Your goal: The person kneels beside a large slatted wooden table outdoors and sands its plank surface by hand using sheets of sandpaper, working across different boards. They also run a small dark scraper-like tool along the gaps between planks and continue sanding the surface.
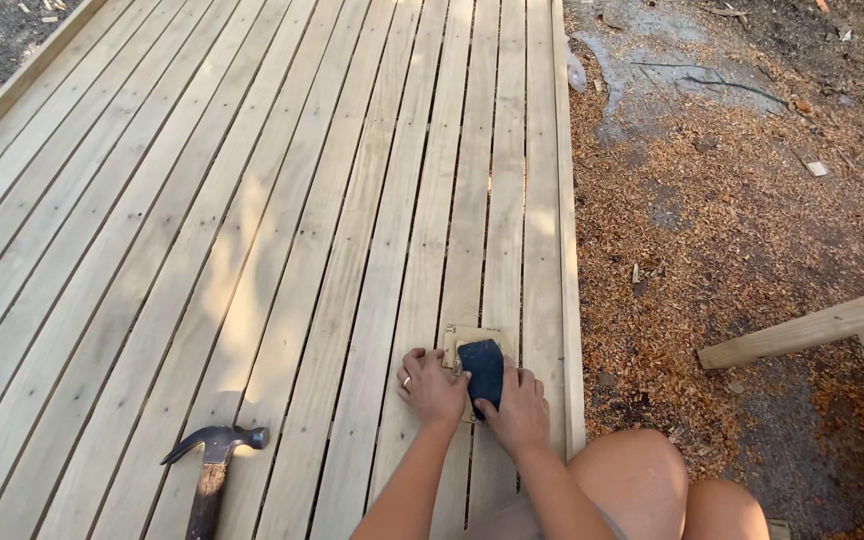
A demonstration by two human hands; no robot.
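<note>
A small flat square of pale wood [457, 337] lies on the plank deck [282, 220] near its right edge. On it rests a dark blue block [483, 370]. My right hand [517, 408] grips the block from the near side. My left hand [430, 386], a ring on one finger, presses down beside the block at the square's left edge. Both forearms reach in from the bottom of the view.
A claw hammer [214, 460] lies on the deck at lower left. Right of the deck edge is bare ground covered in wood shavings [712, 230]. A loose timber [812, 325] juts in from the right. My bare knee [642, 485] is at the bottom.
</note>
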